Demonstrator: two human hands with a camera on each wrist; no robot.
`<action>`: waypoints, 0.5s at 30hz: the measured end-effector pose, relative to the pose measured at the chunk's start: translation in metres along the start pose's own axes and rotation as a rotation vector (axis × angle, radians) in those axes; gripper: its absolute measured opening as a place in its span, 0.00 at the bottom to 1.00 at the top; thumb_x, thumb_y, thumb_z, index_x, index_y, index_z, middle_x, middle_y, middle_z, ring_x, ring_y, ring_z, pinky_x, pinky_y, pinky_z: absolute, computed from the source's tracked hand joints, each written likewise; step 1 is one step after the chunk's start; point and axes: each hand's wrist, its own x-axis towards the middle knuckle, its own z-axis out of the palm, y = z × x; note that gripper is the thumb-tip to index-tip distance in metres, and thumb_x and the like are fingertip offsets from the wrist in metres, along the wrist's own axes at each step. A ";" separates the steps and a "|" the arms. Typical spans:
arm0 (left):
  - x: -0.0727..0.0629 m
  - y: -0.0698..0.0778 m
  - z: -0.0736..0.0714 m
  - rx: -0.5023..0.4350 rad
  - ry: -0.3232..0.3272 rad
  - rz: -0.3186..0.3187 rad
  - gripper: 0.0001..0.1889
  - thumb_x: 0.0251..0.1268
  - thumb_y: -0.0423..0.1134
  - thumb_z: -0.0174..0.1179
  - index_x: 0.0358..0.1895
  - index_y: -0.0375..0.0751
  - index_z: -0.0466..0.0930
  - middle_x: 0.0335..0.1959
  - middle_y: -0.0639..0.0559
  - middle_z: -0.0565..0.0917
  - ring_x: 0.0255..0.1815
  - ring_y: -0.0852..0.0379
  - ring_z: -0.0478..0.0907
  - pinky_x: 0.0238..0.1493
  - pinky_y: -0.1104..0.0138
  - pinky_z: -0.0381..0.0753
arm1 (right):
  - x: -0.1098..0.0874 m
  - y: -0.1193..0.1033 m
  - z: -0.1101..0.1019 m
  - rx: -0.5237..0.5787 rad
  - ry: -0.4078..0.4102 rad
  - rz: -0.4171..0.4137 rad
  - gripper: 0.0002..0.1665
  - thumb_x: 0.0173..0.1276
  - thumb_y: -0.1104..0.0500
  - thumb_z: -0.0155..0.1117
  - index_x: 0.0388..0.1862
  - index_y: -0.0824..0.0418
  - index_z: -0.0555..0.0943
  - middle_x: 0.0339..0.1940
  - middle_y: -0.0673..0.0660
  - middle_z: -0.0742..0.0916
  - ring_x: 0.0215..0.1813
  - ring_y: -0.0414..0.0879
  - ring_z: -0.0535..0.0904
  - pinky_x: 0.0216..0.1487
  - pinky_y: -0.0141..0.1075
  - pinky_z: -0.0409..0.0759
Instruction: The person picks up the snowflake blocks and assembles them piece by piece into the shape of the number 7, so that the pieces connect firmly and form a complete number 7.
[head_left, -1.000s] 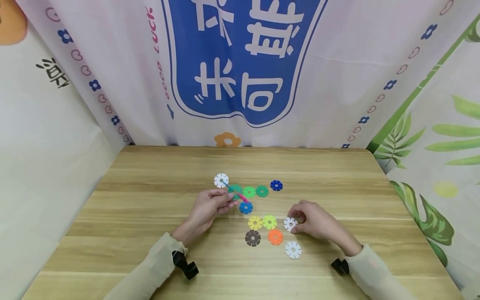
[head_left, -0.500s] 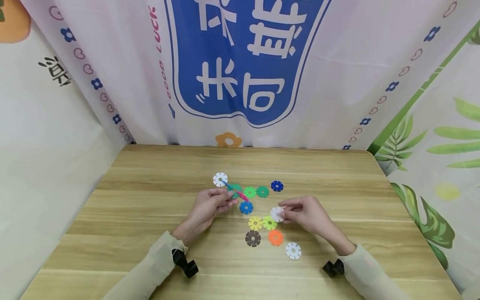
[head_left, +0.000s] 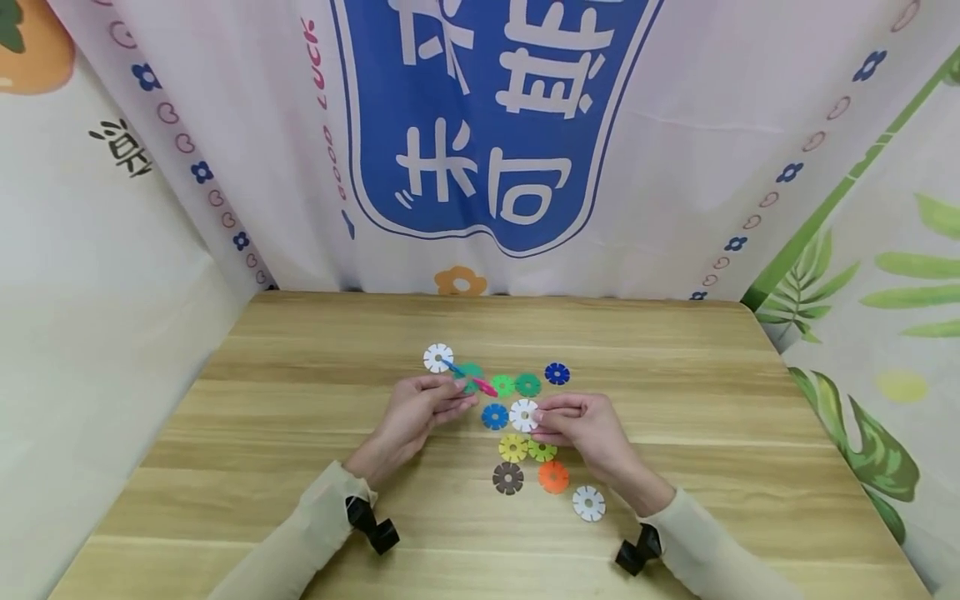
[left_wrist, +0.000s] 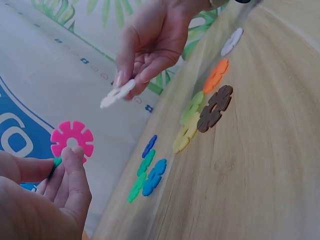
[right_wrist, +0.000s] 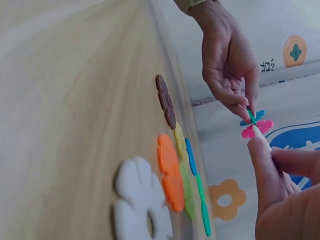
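My left hand [head_left: 425, 414] pinches a green notched plastic disc [head_left: 470, 377] above the table. A pink disc [left_wrist: 72, 137] and a blue disc [right_wrist: 256, 118] are joined to that green one. In the head view a white disc [head_left: 438, 357] shows at the blue disc's far end; whether they are joined I cannot tell. Between thumb and fingers my right hand [head_left: 581, 427] holds another white disc [head_left: 524, 415], raised off the table, to the right of the joined discs and apart from them in the left wrist view.
Loose notched discs lie on the wooden table [head_left: 337, 350]: blue [head_left: 494, 417], dark blue [head_left: 557, 373], light green [head_left: 502, 386], green [head_left: 528, 385], yellow [head_left: 513, 448], yellow-green [head_left: 543, 451], brown [head_left: 507, 478], orange [head_left: 554, 477] and white [head_left: 588, 503]. A printed curtain [head_left: 660, 183] hangs behind.
My right hand has lifted its white disc from the table and carried it left toward the left hand. The left hand keeps its hold and has hardly moved.
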 end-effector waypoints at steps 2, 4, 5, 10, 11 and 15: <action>0.000 0.000 0.001 0.004 -0.008 -0.003 0.12 0.73 0.27 0.61 0.55 0.26 0.79 0.42 0.45 0.93 0.40 0.55 0.93 0.58 0.60 0.91 | 0.000 0.001 0.003 0.032 0.017 0.009 0.21 0.69 0.71 0.69 0.59 0.80 0.79 0.42 0.62 0.94 0.40 0.48 0.94 0.52 0.43 0.93; 0.000 -0.001 0.002 0.013 -0.016 -0.004 0.13 0.74 0.27 0.61 0.56 0.25 0.78 0.43 0.44 0.92 0.40 0.55 0.93 0.59 0.59 0.91 | 0.001 0.001 0.005 0.057 0.028 0.012 0.21 0.70 0.72 0.68 0.59 0.80 0.79 0.42 0.62 0.94 0.40 0.48 0.94 0.52 0.43 0.93; 0.000 -0.002 0.002 0.017 -0.018 -0.006 0.12 0.74 0.27 0.61 0.56 0.25 0.79 0.44 0.43 0.92 0.40 0.55 0.93 0.60 0.59 0.90 | 0.001 0.000 0.006 0.065 0.031 0.014 0.21 0.70 0.72 0.68 0.60 0.80 0.79 0.42 0.63 0.94 0.40 0.48 0.94 0.52 0.42 0.93; 0.001 -0.005 0.004 0.010 -0.015 -0.018 0.12 0.72 0.26 0.62 0.55 0.26 0.79 0.48 0.40 0.91 0.41 0.55 0.93 0.62 0.58 0.89 | 0.003 -0.001 0.010 0.097 0.048 0.009 0.20 0.71 0.72 0.66 0.60 0.80 0.78 0.42 0.63 0.94 0.40 0.48 0.94 0.52 0.40 0.93; 0.001 -0.005 0.004 0.009 -0.016 -0.017 0.12 0.72 0.26 0.62 0.55 0.26 0.79 0.48 0.40 0.91 0.41 0.55 0.93 0.62 0.58 0.90 | 0.003 -0.001 0.011 0.100 0.053 0.007 0.20 0.72 0.72 0.65 0.60 0.80 0.78 0.42 0.63 0.94 0.40 0.48 0.94 0.52 0.40 0.93; 0.001 -0.008 0.006 0.003 -0.024 -0.019 0.12 0.73 0.27 0.62 0.55 0.27 0.77 0.45 0.43 0.91 0.41 0.56 0.92 0.61 0.60 0.90 | 0.004 -0.001 0.013 0.104 0.063 0.002 0.19 0.72 0.73 0.64 0.59 0.79 0.79 0.42 0.63 0.94 0.40 0.48 0.94 0.51 0.41 0.94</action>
